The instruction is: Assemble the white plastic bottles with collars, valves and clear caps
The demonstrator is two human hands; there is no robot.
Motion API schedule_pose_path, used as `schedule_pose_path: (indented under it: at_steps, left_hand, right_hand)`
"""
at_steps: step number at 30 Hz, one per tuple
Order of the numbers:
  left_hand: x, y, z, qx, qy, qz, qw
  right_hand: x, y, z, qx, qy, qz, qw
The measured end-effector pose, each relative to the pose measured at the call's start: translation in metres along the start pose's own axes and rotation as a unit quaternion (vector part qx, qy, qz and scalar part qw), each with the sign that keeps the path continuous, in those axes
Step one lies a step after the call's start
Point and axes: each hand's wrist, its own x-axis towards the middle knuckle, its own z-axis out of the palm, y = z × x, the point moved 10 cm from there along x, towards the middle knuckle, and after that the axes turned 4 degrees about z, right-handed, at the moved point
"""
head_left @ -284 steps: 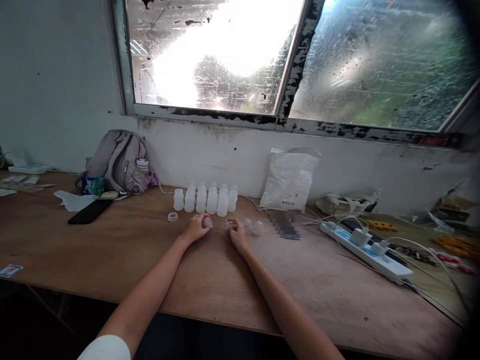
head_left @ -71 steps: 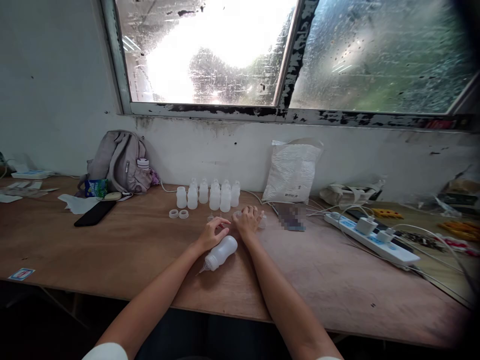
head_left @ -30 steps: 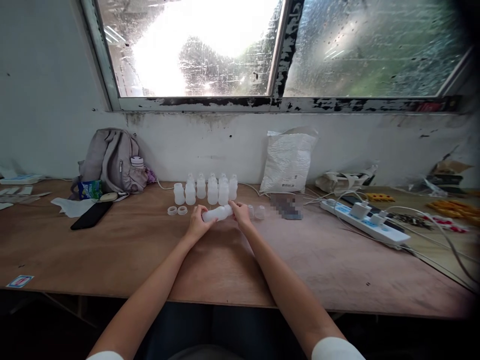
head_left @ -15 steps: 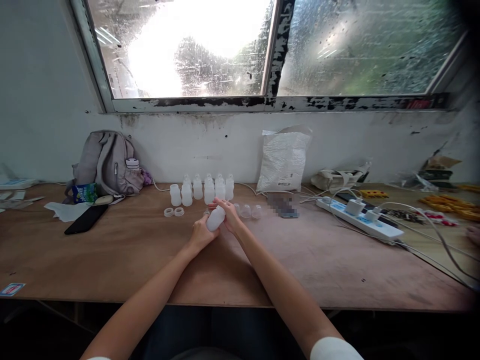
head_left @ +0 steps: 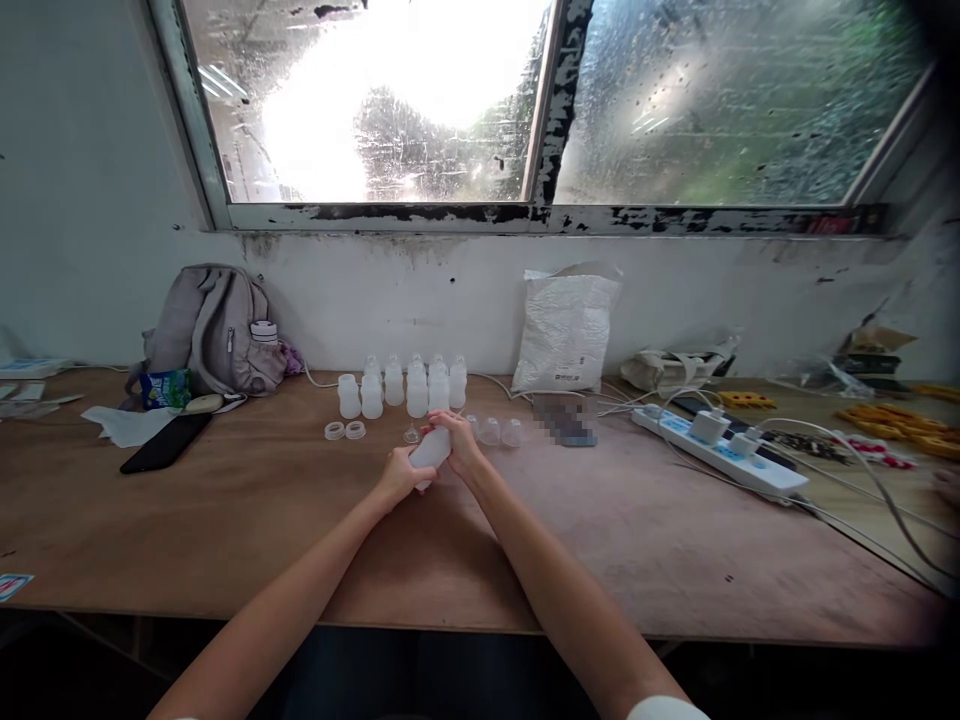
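Lowered slightly, white bottle (head_left: 430, 449) lies tilted, clasped between left hand (head_left: 400, 472) and right hand (head_left: 459, 443) fingers.

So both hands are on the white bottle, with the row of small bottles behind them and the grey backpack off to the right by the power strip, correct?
Not quite. The head view shows the grey backpack on the left, against the wall; the power strip is on the right. The rest stands: the left hand and right hand both hold the white bottle, with the row of small bottles behind.

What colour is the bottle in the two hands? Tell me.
Translucent white, plain and unmarked: the bottle shows best in the head view.
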Motion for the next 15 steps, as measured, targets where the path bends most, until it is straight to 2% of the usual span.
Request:
schedule_pose_path:
  at_steps: [4, 6, 10, 13, 15]
  left_hand:
    - [-0.001, -0.007, 0.007, -0.090, -0.028, -0.029, 0.995]
    - [-0.004, -0.010, 0.015, -0.163, -0.062, -0.053, 0.983]
    - [-0.015, -0.008, 0.029, -0.255, -0.132, -0.084, 0.954]
    - [-0.017, -0.002, 0.036, -0.265, -0.163, -0.064, 0.948]
    - [-0.010, 0.000, 0.028, -0.188, -0.131, -0.024, 0.973]
  right_hand:
    - [-0.001, 0.001, 0.001, 0.002, -0.006, 0.010, 1.000]
    - [-0.003, -0.001, 0.002, 0.001, -0.009, 0.015, 1.000]
    - [-0.012, -0.004, 0.016, -0.001, -0.069, 0.054, 0.996]
    - [-0.016, -0.012, 0.026, 0.008, -0.127, 0.042, 0.991]
    - [-0.012, -0.012, 0.022, -0.026, -0.122, 0.027, 0.992]
